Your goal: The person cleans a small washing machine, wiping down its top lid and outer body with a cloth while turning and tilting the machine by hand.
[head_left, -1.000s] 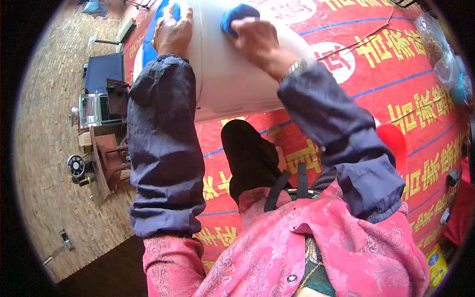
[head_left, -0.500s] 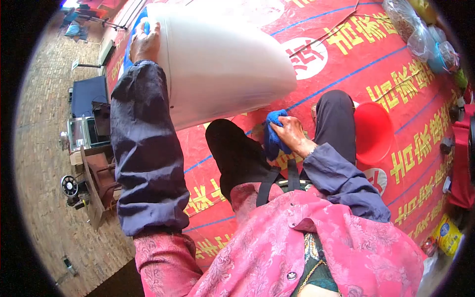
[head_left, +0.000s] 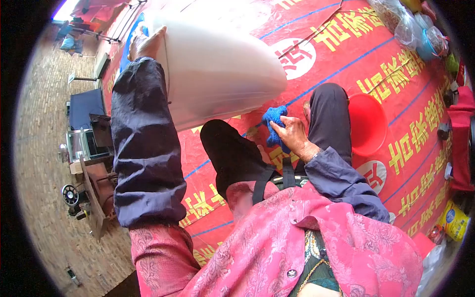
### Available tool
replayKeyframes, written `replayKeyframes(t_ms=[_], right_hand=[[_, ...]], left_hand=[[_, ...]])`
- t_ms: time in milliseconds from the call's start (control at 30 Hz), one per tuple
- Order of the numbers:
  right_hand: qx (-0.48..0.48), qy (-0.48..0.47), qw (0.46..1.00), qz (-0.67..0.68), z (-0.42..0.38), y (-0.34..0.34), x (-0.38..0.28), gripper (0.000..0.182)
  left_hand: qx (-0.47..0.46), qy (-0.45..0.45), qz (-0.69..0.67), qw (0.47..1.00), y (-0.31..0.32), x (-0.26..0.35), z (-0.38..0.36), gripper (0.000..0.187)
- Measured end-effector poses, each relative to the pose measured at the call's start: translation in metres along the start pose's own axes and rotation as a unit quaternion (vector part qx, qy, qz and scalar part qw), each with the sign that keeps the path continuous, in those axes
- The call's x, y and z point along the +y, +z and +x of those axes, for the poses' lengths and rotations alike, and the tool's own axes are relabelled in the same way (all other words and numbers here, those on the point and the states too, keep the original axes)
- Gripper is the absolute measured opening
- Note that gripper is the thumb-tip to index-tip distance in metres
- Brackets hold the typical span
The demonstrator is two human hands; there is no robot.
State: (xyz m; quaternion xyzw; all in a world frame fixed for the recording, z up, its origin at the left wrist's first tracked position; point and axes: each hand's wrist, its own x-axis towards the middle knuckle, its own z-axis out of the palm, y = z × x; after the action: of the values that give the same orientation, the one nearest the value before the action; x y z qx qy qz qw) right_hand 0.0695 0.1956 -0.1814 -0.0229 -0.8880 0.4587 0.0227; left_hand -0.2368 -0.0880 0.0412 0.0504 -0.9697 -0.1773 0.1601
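A large whitish translucent container [head_left: 222, 69] lies on its side across the red printed sheet [head_left: 341, 54], its closed end near my knees. At its blue rim [head_left: 129, 42], my left hand [head_left: 147, 44] grips the edge, fingers bent over it, the thumb on the white side. My right hand [head_left: 296, 136] holds a crumpled blue cloth [head_left: 275, 123] between my knees, just below the container and apart from it. Beside my right knee is a red bowl-shaped vessel [head_left: 368, 123].
Plastic bags [head_left: 398, 24] and a blue basin [head_left: 426, 47] are at the upper right. A yellow packet [head_left: 454, 220] sits at the lower right. A brick surface [head_left: 42, 163] with a wheeled machine [head_left: 70, 195] is on the left.
The container and the red vessel appear slightly further left and the view has shifted. My right hand and the cloth have moved slightly up. Both hands keep their hold.
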Motion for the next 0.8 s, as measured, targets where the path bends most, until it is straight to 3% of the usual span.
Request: replayKeyframes(t_ms=[433, 567, 800], right_hand=[[0.028, -0.056, 0.998, 0.02, 0.028, -0.012, -0.037, 0.032], [0.106, -0.226, 0.968, -0.025, 0.073, -0.012, -0.079, 0.026], [0.185, -0.363, 0.913, -0.027, 0.162, -0.004, -0.186, 0.013]], left_hand=[[0.012, -0.01, 0.017, 1.0, 0.014, -0.023, 0.017, 0.087], [0.018, -0.008, 0.018, 1.0, 0.0, -0.005, 0.0, 0.092], [-0.011, -0.041, 0.018, 0.999, -0.002, -0.026, 0.004, 0.09]])
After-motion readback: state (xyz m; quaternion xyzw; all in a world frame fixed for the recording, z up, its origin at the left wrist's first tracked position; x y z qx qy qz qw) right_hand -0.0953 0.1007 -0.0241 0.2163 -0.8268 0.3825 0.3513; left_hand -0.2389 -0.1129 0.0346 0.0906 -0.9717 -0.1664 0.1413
